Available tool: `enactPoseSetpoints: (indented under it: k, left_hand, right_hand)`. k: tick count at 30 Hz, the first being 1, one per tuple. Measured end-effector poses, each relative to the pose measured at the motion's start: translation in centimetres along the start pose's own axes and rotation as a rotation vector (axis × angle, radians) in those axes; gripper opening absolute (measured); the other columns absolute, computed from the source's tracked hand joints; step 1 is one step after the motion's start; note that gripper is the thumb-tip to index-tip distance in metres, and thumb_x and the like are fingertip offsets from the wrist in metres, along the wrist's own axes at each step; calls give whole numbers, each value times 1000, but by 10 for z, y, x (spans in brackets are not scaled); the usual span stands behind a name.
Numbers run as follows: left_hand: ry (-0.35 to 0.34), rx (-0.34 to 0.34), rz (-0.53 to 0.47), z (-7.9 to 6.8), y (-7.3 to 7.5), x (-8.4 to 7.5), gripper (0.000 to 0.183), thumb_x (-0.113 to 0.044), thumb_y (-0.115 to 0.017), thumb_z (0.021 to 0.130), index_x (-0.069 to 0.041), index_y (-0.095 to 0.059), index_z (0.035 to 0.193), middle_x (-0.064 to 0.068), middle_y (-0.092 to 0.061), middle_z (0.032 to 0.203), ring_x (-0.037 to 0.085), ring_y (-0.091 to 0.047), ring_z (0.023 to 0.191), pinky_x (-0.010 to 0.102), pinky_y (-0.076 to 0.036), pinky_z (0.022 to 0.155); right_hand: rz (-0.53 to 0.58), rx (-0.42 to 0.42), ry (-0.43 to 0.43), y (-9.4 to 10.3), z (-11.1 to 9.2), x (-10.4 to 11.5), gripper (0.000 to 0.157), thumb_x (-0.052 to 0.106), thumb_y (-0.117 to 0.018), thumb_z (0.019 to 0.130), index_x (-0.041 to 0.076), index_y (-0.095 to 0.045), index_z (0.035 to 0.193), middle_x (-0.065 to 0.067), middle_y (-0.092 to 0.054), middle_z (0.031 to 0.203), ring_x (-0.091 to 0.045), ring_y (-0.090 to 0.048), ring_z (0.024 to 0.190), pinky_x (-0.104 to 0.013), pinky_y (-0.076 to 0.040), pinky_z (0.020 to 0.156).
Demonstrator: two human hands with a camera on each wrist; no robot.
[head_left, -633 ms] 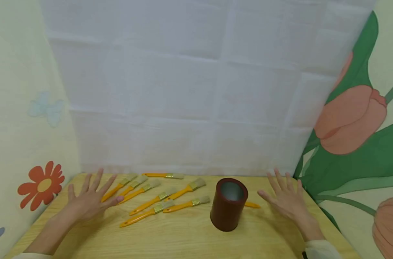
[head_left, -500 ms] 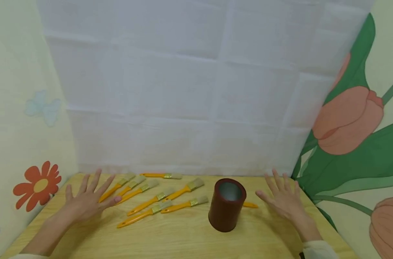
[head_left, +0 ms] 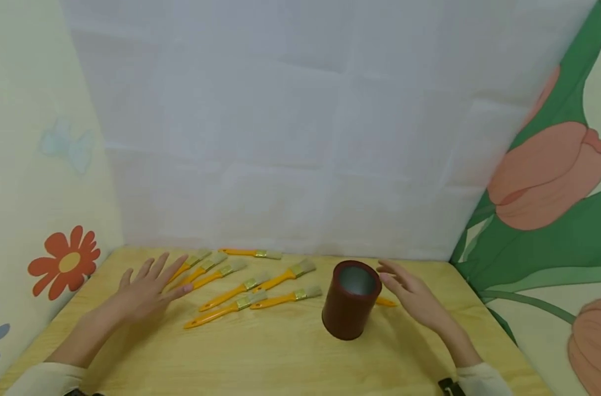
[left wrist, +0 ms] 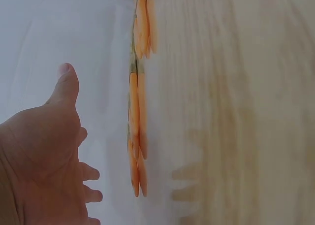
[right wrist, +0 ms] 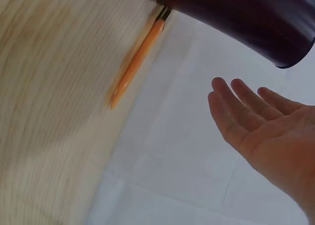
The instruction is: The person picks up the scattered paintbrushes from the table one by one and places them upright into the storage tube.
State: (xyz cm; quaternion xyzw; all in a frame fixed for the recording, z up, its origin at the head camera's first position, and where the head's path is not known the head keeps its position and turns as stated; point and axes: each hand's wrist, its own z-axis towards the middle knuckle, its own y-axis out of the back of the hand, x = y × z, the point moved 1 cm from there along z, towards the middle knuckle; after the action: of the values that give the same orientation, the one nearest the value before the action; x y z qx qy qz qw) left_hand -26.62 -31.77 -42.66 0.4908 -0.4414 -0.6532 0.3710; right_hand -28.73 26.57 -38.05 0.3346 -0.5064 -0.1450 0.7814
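Several paintbrushes with orange handles and pale bristles, one of them this front paintbrush (head_left: 226,309), lie across the left and middle of the table. My left hand (head_left: 144,297), fingers spread, hovers beside the leftmost ones; the left wrist view shows it apart from their orange handles (left wrist: 137,107). A dark red-brown cylindrical cup (head_left: 347,313) stands upright, its grey inside visible. Just right of its rim is my right hand (head_left: 419,300), fingers extended, with a gap to the cup (right wrist: 241,20) in the right wrist view. Another paintbrush (right wrist: 138,62) lies behind the cup, its bristles hidden.
The wooden table (head_left: 261,363) ends at a white cloth backdrop (head_left: 280,137) at the back. Patterned panels stand on both sides, with a red flower (head_left: 69,263) on the left and large tulips (head_left: 548,176) on the right.
My right hand has moved left, from the table's right side to beside the cup's rim. My left hand stays near the brushes. The head view has tilted slightly.
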Motion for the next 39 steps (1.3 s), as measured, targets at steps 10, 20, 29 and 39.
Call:
enactPoseSetpoints:
  k: [10, 20, 29, 39]
  left_hand:
    - [12, 22, 6, 7, 8, 11, 82, -63, -44, 103, -8, -28, 161, 33, -34, 154, 57, -33, 135, 82, -20, 94]
    - [46, 110, -47, 20, 15, 27, 84, -63, -42, 104, 5, -38, 153, 36, -45, 144, 58, -44, 127, 74, -39, 91]
    - [-44, 78, -76, 40, 16, 25, 65, -43, -56, 105, 13, -50, 140, 34, -58, 128, 52, -57, 115, 65, -48, 88]
    - [-10, 130, -102, 61, 21, 29, 64, -44, -54, 106, 15, -54, 133, 33, -62, 118, 50, -60, 107, 62, -50, 84]
  right_hand:
    - [232, 117, -6, -15, 1, 7, 55, 25, -51, 110, 10, -33, 159, -18, -37, 157, -41, -44, 137, -54, -47, 101]
    - [205, 78, 28, -23, 5, 4, 62, 21, -67, 102, 15, -39, 157, -13, -50, 145, -33, -57, 123, -41, -52, 94]
    - [160, 59, 45, -26, 2, 7, 68, 21, -76, 96, 18, -42, 155, -7, -53, 143, -26, -61, 119, -49, -48, 99]
    - [150, 105, 30, -28, 1, 17, 70, 25, -78, 94, 19, -43, 154, -8, -54, 143, -25, -61, 120, -46, -49, 99]
